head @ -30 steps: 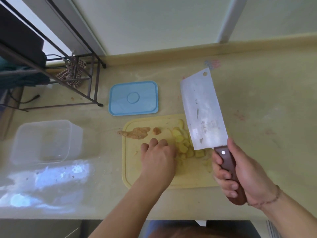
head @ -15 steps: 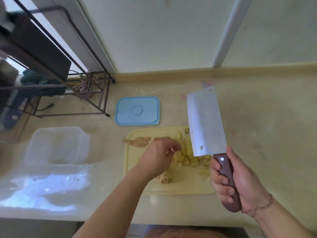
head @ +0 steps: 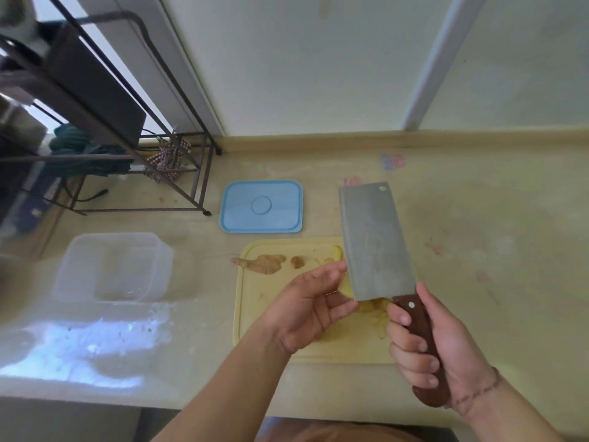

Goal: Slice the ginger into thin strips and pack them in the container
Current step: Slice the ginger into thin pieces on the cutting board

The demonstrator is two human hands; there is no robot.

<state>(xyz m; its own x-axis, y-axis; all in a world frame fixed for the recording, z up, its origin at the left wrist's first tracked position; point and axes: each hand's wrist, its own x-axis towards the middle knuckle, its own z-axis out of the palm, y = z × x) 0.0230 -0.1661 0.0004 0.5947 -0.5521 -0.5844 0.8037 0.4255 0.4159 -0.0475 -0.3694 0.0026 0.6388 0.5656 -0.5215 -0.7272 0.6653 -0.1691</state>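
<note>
My right hand (head: 446,346) grips the brown wooden handle of a cleaver (head: 373,244), whose blade is raised over the yellow cutting board (head: 255,314) and points away from me. My left hand (head: 312,304) is lifted beside the blade's left edge. Its thumb and fingers hold a pale ginger slice (head: 345,288) against the steel. More cut ginger (head: 376,309) lies on the board, partly hidden by the blade and my hands. An unpeeled ginger piece (head: 266,263) and a small scrap (head: 296,262) rest at the board's far left. The clear container (head: 63,282) stands to the left, with nothing visible inside.
The container's blue lid (head: 261,207) lies flat just behind the board. A dark metal rack (head: 194,186) with cloths stands at the back left on the beige counter. The wall runs along the back, and the counter's front edge is close to my body.
My left hand has left the ginger pile, risen off the board and turned palm-up against the blade with a slice. The cleaver has swung slightly upright and nearer the hand. The camera view tilted upward.
</note>
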